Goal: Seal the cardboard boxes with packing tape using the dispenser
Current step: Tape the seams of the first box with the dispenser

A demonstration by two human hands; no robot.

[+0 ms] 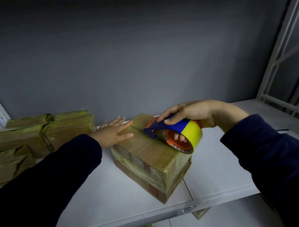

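Observation:
A taped cardboard box [154, 168] stands on the white shelf [104, 192] in the middle of the view. My left hand [113, 132] lies flat with straight fingers on the box's far left top edge. My right hand [186, 113] grips the tape dispenser [180, 134], a blue and yellow holder around an orange core, with fingers through the core. The dispenser rests on the box's top, its blue blade end pointing left toward my left hand.
Several taped boxes [40, 133] are stacked at the left of the shelf. A grey wall stands behind. A white metal frame [279, 60] rises at the right. Another box [200, 213] shows below the shelf edge.

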